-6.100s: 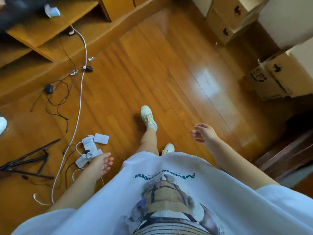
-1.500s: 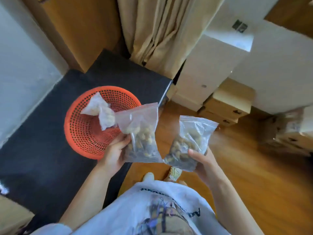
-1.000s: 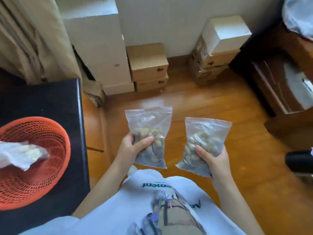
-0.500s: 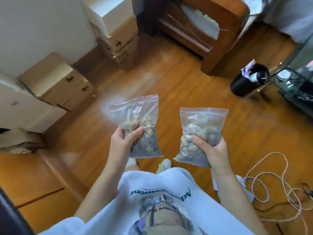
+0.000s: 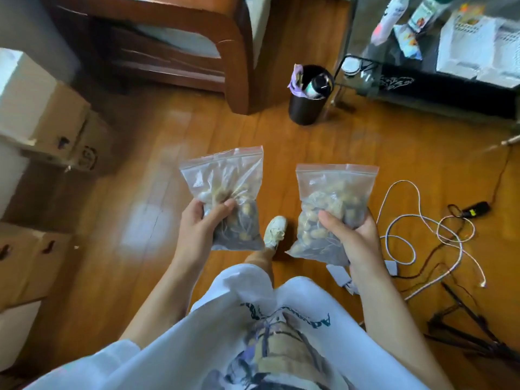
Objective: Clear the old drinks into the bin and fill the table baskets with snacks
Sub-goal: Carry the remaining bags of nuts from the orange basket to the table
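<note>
Hidden/cut off: glass table (image 5: pixel 363 32) only partly in frame at upper right; bottles on it smeared, labels unreadable. White basket (image 5: pixel 478 46) on the table's right part, cut by the frame edge; contents cannot be told.
Blur: whole view soft; cardboard boxes (image 5: pixel 56 128) at left indistinct.
Bin (image 5: pixel 308 97): black, round, on the wooden floor (image 5: pixel 140 220) just beside the table's near-left corner; a bottle and purple scrap stick out of its mouth.
Left hand (image 5: pixel 199 229): fingers curled tight around the lower half of the left snack bag (image 5: pixel 225 181), thumb across the front; clear zip bag upright, seal uppermost.
Right hand (image 5: pixel 351 240): closed under and around the right snack bag (image 5: pixel 334 198), thumb pressed on its front; bag upright, its lower corner hidden by the palm.
Bags: apart, side by side above the floor, well short of the table.
Floor right: white cable (image 5: pixel 416 218) looped loose.
</note>
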`<state>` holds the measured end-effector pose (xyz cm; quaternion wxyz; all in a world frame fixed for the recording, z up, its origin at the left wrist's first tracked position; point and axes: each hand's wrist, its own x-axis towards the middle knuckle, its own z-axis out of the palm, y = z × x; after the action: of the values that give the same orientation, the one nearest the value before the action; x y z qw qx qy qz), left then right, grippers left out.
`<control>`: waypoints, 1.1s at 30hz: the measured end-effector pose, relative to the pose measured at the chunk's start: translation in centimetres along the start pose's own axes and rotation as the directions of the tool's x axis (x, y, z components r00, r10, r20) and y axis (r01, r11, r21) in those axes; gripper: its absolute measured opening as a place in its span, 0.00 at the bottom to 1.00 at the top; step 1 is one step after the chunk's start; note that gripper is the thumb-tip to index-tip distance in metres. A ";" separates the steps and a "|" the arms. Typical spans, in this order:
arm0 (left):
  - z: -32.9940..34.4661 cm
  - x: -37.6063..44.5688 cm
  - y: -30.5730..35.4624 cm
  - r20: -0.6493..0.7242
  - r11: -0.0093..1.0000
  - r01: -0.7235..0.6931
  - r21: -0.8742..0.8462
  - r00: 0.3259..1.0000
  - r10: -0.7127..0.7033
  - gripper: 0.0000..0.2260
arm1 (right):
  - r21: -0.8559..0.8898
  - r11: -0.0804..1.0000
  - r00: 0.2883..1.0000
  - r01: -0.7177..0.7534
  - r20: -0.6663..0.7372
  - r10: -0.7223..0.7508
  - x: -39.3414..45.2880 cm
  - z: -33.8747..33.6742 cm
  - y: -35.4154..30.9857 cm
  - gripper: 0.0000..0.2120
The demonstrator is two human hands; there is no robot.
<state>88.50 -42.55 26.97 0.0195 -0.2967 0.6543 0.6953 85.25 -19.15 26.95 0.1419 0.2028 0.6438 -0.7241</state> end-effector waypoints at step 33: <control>56.0 27.6 17.2 0.624 0.991 -0.097 0.097 0.781 0.016 0.11 | 0.182 0.972 0.855 0.149 -0.517 -0.034 33.4 -32.6 -22.6 0.17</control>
<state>36.90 -3.36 28.55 0.2314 -0.0296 0.6618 0.7125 49.04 17.93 27.92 -0.0913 0.3703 0.5849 -0.7158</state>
